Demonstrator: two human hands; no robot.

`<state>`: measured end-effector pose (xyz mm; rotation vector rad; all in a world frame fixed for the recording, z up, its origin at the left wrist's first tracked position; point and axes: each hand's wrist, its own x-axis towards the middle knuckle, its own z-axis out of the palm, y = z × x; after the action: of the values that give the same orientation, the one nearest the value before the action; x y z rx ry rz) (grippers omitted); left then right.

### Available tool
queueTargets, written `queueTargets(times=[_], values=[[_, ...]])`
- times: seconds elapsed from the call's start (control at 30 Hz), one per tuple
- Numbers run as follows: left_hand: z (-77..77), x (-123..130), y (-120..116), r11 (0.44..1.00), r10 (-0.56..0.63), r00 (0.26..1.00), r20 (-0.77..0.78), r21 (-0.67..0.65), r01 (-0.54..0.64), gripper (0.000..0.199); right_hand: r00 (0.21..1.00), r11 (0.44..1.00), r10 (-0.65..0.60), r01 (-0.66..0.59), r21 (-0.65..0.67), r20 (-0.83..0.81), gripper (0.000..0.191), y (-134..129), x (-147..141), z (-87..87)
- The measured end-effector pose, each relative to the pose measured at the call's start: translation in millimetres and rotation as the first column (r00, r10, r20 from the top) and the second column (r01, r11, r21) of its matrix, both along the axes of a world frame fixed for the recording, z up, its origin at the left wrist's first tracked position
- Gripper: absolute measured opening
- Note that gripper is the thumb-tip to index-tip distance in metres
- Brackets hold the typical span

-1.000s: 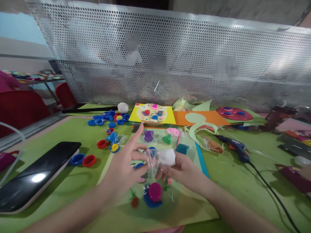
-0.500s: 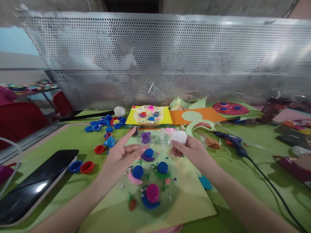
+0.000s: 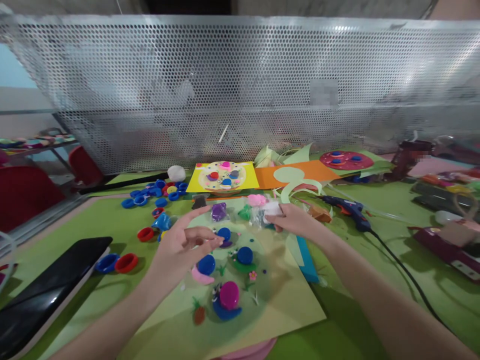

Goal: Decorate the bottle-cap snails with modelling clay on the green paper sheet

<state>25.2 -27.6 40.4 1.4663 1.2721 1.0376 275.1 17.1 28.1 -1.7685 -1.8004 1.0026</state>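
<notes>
My right hand (image 3: 290,220) is closed on a white lump of modelling clay (image 3: 270,212) in a clear bag, low beside the pink clay (image 3: 257,200) and green clay (image 3: 244,212). Over the pale green sheet (image 3: 285,305) hovers my left hand (image 3: 187,242), its index finger stretched out and its thumb and middle finger close together; anything between them is too small to make out. Below them are snail figures with bottle-cap shells: a blue cap (image 3: 245,255), another blue cap (image 3: 206,264) with a pink body, and a magenta cap (image 3: 229,295). Bagged purple clay (image 3: 218,212) lies behind.
A black phone (image 3: 56,290) lies at left near red and blue caps (image 3: 126,262). More caps (image 3: 157,189) are piled behind. A glue gun (image 3: 348,209) with a cord lies at right. A yellow card (image 3: 191,184) stands before the perforated metal panel (image 3: 225,70).
My right hand has lowered the white clay toward the other bagged clay and turned palm down. My left hand stays over the sheet, thumb and middle finger still close. The view has shifted slightly.
</notes>
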Motion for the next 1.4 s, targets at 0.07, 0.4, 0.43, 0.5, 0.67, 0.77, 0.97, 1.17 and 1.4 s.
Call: queueTargets(times=[0.07, 0.4, 0.43, 0.5, 0.67, 0.77, 0.97, 1.17, 1.4], values=[[0.4, -0.1, -0.4, 1.000, 0.001, 1.000, -0.012, 0.008, -0.001, 0.069, 0.992, 0.989, 0.116, -0.112, -0.095, 0.044, 0.032, -0.6, 6.8, 4.4], [2.7, -0.8, -0.7, 0.999, -0.011, 0.998, -0.058, 0.036, 0.013, 0.073, 0.828, 0.994, -0.105, 0.082, 0.067, 0.551, 0.048, -18.0, 5.4, 12.6], [2.4, -0.9, -1.3, 0.999, -0.008, 0.998, -0.062, 0.052, 0.012, 0.072, 0.824, 0.989, -0.136, 0.079, 0.126, 0.550, 0.046, -20.8, 1.6, 13.5], [1.8, -0.7, -2.9, 0.997, -0.009, 0.997, -0.074, 0.072, 0.015, 0.071, 0.868, 0.967, -0.109, -0.020, 0.253, 0.485, 0.040, -27.2, -9.0, 13.9], [-0.3, 2.1, -8.0, 0.997, -0.079, 0.992, -0.100, -0.020, 0.078, 0.066, 0.858, 0.680, 0.314, -0.502, 0.535, 0.407, 0.035, -46.8, -42.7, 2.6], [-1.5, 5.4, -11.3, 0.991, -0.111, 0.988, -0.105, -0.088, 0.102, 0.066, 0.809, 0.563, 0.407, -0.588, 0.581, 0.424, 0.036, -54.5, -52.7, -5.1], [-1.6, 9.8, -19.1, 0.990, -0.097, 0.994, -0.056, -0.104, 0.091, 0.081, 0.843, 0.625, 0.401, -0.537, 0.566, 0.358, 0.035, -55.9, -49.7, -5.2], [-9.5, 11.4, -20.6, 0.981, -0.184, 0.980, -0.082, -0.081, 0.177, 0.070, 0.810, 0.643, 0.415, -0.583, 0.496, 0.415, 0.023, -56.2, -53.4, -6.4], [-4.7, 9.8, -20.3, 0.995, -0.100, 0.992, -0.079, -0.038, 0.098, 0.081, 0.790, 0.611, 0.424, -0.611, 0.504, 0.443, 0.023, -55.2, -53.0, -9.5]])
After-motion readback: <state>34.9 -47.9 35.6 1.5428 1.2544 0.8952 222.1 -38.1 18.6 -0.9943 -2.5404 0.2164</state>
